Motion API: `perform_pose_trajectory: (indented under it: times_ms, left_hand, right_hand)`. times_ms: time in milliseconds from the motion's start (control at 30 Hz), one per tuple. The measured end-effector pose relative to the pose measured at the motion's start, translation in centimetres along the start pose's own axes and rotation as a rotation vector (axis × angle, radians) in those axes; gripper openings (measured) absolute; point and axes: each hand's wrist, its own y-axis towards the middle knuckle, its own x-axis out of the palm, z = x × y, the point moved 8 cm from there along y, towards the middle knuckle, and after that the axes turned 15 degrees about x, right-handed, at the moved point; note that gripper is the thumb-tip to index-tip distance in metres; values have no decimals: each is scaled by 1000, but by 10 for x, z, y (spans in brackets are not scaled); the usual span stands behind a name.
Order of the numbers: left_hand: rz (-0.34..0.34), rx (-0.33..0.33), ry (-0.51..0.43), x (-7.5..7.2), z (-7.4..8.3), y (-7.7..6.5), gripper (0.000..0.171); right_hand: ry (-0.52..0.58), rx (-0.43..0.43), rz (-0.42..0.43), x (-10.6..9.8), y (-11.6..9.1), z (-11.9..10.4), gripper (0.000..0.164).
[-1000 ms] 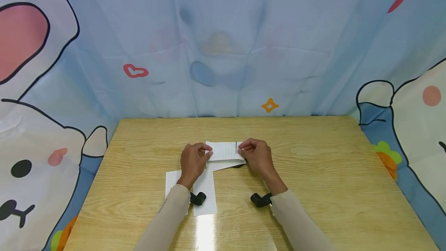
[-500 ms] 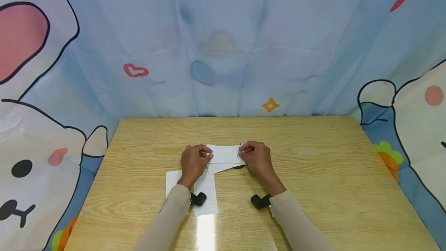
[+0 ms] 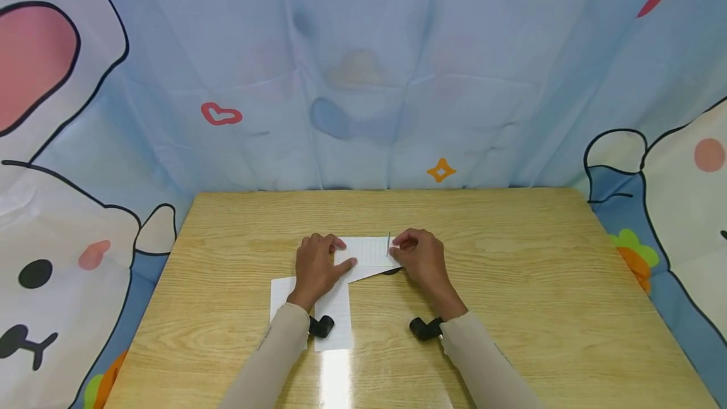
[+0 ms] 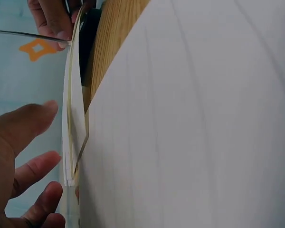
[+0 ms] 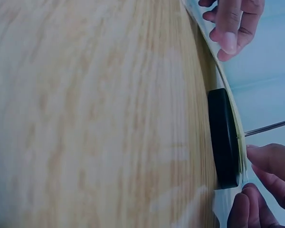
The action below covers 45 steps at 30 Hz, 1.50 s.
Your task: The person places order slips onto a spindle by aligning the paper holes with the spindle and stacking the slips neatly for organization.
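White lined slips of paper [image 3: 366, 250] lie stacked on a spike stand. Its thin metal spike [image 3: 389, 243] rises through them near their right end. The black round base [image 5: 224, 137] shows beneath the paper in the right wrist view. My right hand [image 3: 419, 256] pinches the right end of the slips beside the spike, thumb on top and fingers below. My left hand [image 3: 318, 265] is at their left end with its thumb and fingers spread. A gap shows between these fingertips and the paper edge in the left wrist view [image 4: 31, 166].
Two more white slips [image 3: 333, 317] lie on the wooden table [image 3: 511, 270], partly under my left forearm. A blue cartoon-printed cloth [image 3: 363, 81] hangs behind the table and at both sides. Black wrist cameras [image 3: 426, 328] are worn at both wrists.
The upper slip has come down flatter, and its front edge no longer stands raised. My left fingers have let go of its left end and spread. My right hand stays at the right end.
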Motion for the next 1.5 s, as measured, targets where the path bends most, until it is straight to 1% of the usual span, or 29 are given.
perform_pose_trajectory:
  times_ms: [100, 200, 267, 333, 400, 533, 633, 800, 900, 1033, 1133, 1233, 1367, 1500]
  left_hand:
    - [-60, 42, 40, 2, 7, -1, 53]
    - [-117, 79, 81, 7, 12, -2, 68]
    - [-142, 98, 104, 11, 14, -2, 72]
    - [-144, 112, 123, 12, 16, -1, 72]
    - [-127, 127, 132, 11, 17, -1, 69]
    - [-70, 150, 124, 6, 18, 0, 61]
    - [-39, 152, 119, 3, 17, -1, 53]
    - [-20, 145, 105, -3, 15, -2, 41]
    - [-7, 144, 67, -8, 14, -5, 36]
    - [18, 136, -2, -18, 14, -12, 33]
    - [42, 128, -44, -25, 14, -20, 33]
    - [63, 132, -60, -31, 14, -29, 32]
    - [88, 140, -67, -37, 15, -40, 32]
    - [118, 128, -70, -42, 16, -52, 33]
  right_hand:
    - [18, 4, -6, -1, -1, 1, 11]
    - [17, -3, -9, 0, -1, 0, 14]
    - [16, -7, -14, 0, -1, -1, 15]
    - [11, -9, -16, 1, -1, -1, 16]
    - [7, -5, -19, 1, -1, -1, 16]
    - [-1, 15, -23, 1, 0, 1, 16]
    - [-4, 28, -29, 2, -1, 3, 16]
    - [9, 25, -25, 0, -6, 2, 15]
    - [40, 13, -13, -5, -11, -1, 14]
    - [105, -15, -3, -12, -20, -7, 13]
    - [162, -31, -19, -15, -26, -9, 13]
    - [203, -30, -45, -16, -31, -10, 14]
    - [242, -4, -95, -12, -38, -10, 13]
    - [280, 9, -150, -6, -45, -12, 15]
